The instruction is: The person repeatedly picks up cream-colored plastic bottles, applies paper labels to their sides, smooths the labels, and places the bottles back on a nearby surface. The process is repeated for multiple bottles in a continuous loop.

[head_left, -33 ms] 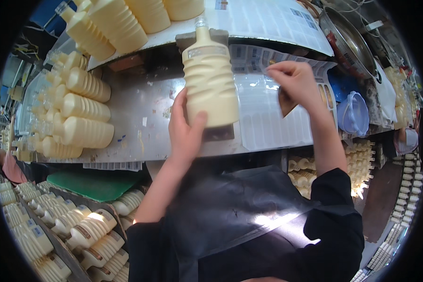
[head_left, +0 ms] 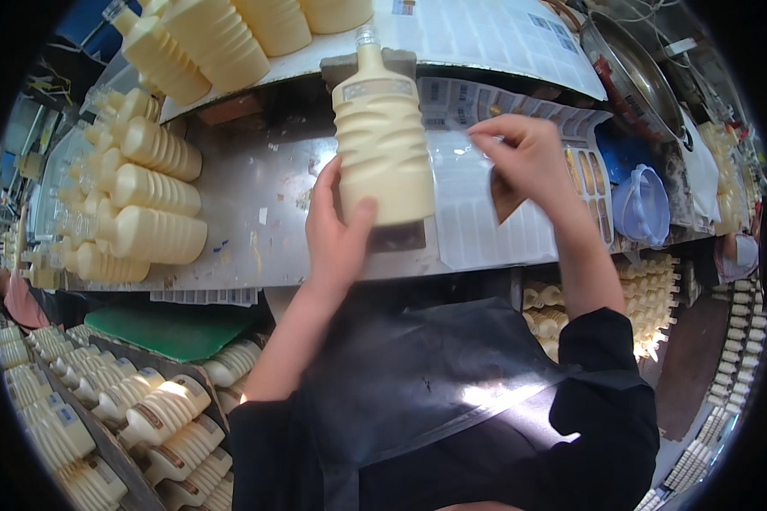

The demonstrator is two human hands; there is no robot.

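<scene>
A cream plastic bottle (head_left: 382,162) with wavy ridges and a clear threaded neck lies on its back on a dark block (head_left: 399,236), its neck pointing away from me. A pale patterned label (head_left: 378,88) shows near its shoulder. My left hand (head_left: 337,223) is wrapped round the bottle's lower left side, thumb across its near end. To the right, my right hand (head_left: 533,157) hovers over the label sheets, apart from the bottle. Its fingers are curled round a brown flat piece (head_left: 504,201) with a pointed corner. Thumb and forefinger are pinched; whether a label is between them cannot be made out.
Label sheets (head_left: 486,221) lie on the metal table (head_left: 247,221) at right. Several cream bottles (head_left: 158,189) lie stacked at left; others (head_left: 209,43) stand on the back shelf. A lilac bucket (head_left: 642,209) and a large pan (head_left: 629,77) are at right. Bottle-filled crates (head_left: 158,409) stand at lower left.
My right hand has shifted left, toward the bottle, with the brown flat piece. The left hand and bottle have barely moved.
</scene>
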